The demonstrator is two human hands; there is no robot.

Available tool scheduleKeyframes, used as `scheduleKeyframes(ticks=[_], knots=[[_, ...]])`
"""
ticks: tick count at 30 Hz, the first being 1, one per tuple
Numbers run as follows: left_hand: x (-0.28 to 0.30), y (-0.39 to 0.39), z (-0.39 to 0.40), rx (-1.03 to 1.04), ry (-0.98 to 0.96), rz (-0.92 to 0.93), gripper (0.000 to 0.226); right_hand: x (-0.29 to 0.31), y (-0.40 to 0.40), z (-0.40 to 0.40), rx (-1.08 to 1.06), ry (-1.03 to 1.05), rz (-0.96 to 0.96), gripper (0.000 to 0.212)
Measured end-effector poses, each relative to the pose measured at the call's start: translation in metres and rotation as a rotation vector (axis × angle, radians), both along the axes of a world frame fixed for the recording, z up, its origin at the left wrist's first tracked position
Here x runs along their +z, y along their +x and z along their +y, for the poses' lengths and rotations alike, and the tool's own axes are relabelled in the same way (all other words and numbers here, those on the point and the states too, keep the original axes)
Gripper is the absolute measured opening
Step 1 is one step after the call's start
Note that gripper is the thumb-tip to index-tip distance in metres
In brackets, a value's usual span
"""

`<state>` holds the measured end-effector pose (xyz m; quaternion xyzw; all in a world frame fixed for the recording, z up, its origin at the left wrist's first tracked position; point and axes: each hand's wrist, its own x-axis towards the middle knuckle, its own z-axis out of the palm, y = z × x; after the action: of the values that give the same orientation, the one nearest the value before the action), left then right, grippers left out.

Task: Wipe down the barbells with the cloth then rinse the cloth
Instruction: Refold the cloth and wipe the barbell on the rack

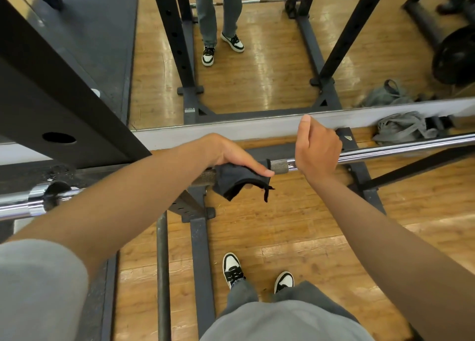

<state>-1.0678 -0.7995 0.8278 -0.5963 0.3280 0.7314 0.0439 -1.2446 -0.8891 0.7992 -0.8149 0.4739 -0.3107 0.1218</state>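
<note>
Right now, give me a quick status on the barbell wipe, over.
Left hand grips dark cloth wrapped on barbell. Right hand holds the bar beside it. Rack upright close on the left.

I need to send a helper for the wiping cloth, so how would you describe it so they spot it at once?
Find the chrome barbell resting across the black rack in front of the wall mirror. The cloth is wrapped over the bar's rough grip section, under the left hand. It is small, dark and frayed, unlike the grey bundle on the floor.
</note>
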Motion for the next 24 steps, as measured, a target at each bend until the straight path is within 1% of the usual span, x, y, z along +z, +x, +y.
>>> scheduleKeyframes(ticks=[1, 2, 3, 4, 5, 6, 7, 9, 10, 11, 12, 13, 15, 18, 20, 21, 22, 24], knots=[[0.000, -0.009, -0.009, 0.008, -0.011, 0.024, 0.102, 0.000, 0.000, -0.001, 0.000, -0.002, -0.002, 0.055], [0.002, -0.021, -0.017, 0.041, -0.029, 0.036, 0.086, 0.000, 0.000, -0.002, -0.003, -0.006, -0.001, 0.054], [0.004, -0.031, -0.025, 0.075, -0.052, 0.043, 0.064, 0.000, 0.000, -0.002, -0.008, -0.008, 0.000, 0.053], [0.008, -0.038, -0.029, 0.082, -0.077, 0.023, 0.051, 0.000, -0.001, -0.003, -0.013, -0.006, -0.002, 0.052], [0.010, -0.042, -0.032, 0.072, -0.110, 0.005, 0.048, 0.000, -0.001, -0.004, -0.014, 0.000, -0.002, 0.051], [0.010, -0.040, -0.030, 0.055, -0.148, -0.029, 0.057, 0.000, -0.002, -0.004, -0.011, 0.005, 0.001, 0.051], [0.007, -0.035, -0.027, 0.031, -0.173, -0.049, 0.075, 0.001, -0.002, -0.004, -0.001, 0.012, 0.003, 0.052], [0.003, -0.019, -0.013, -0.034, -0.137, -0.061, 0.120, 0.000, -0.004, -0.002, 0.026, 0.031, -0.001, 0.054], [0.001, -0.009, -0.006, -0.055, -0.116, -0.084, 0.134, 0.000, -0.004, -0.002, 0.032, 0.034, -0.004, 0.055], [-0.002, -0.001, -0.001, -0.071, -0.091, -0.098, 0.142, 0.000, -0.003, -0.002, 0.031, 0.030, 0.001, 0.054], [-0.003, 0.003, 0.002, -0.088, -0.049, -0.081, 0.145, 0.000, -0.003, -0.002, 0.028, 0.019, 0.010, 0.054], [-0.004, 0.006, 0.001, -0.102, -0.014, -0.045, 0.143, 0.000, -0.002, -0.001, 0.024, 0.012, 0.019, 0.052], [-0.004, -0.001, -0.013, -0.126, 0.021, -0.007, 0.132, 0.000, -0.001, -0.001, 0.007, -0.001, 0.024, 0.051], [-0.006, -0.029, -0.034, -0.040, -0.080, 0.007, 0.129, -0.003, -0.001, -0.005, -0.006, -0.034, 0.018, 0.047], [0.001, -0.047, -0.043, 0.010, -0.082, 0.106, 0.116, -0.005, -0.003, -0.008, -0.006, -0.026, 0.016, 0.046], [0.001, -0.050, -0.044, 0.004, -0.075, 0.122, 0.111, -0.005, -0.004, -0.008, 0.002, -0.016, 0.020, 0.047], [0.002, -0.047, -0.040, -0.012, -0.093, 0.095, 0.114, -0.005, -0.005, -0.008, 0.012, -0.011, 0.029, 0.047], [0.001, -0.029, -0.024, -0.039, -0.130, -0.002, 0.140, -0.003, -0.006, -0.006, 0.037, 0.001, 0.036, 0.049]])
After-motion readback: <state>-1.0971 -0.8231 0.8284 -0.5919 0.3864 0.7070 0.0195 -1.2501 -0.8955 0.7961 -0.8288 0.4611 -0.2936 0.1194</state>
